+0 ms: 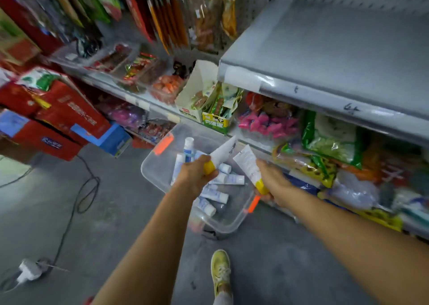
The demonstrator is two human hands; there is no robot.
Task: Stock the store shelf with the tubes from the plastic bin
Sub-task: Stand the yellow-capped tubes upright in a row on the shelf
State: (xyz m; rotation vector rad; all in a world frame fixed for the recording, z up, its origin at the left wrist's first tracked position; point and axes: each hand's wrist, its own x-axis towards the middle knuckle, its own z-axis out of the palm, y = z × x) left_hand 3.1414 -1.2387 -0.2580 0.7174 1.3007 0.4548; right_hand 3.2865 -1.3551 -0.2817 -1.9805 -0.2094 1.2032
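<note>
Just below the middle of the frame, the person's left hand [197, 174] is closed in a tight curl around the yellow-capped end of a white tube [224, 152]. The tube's flat crimped end slants up and to the right, away from the knuckles. To its right, the right hand [272, 180] has its fingers wrapped around a second white tube [247, 163]. That tube's yellow cap pokes out at the lower edge of the hand and its flat end points up and left. The two flat ends lie near each other without touching, and neither hand has any finger plainly extended.

Both hands are above a clear plastic bin [148, 165] with orange latches [163, 144], which sits in the centre of the frame close to the lower racks. Loose tubes [214, 194], white with blue print and white caps, lie jumbled on its bottom beneath and between the hands.

The grey shelf [348, 49] fills the upper right, its front edge running diagonally down to the right edge. Under it, snack packets [332, 139] crowd the lower racks. Red cartons [58, 118] are stacked at the left edge. A dark cable [76, 188] loops over the concrete floor to a white plug [29, 270] at the lower left. A yellow-green shoe [220, 272] shows at the bottom centre.
</note>
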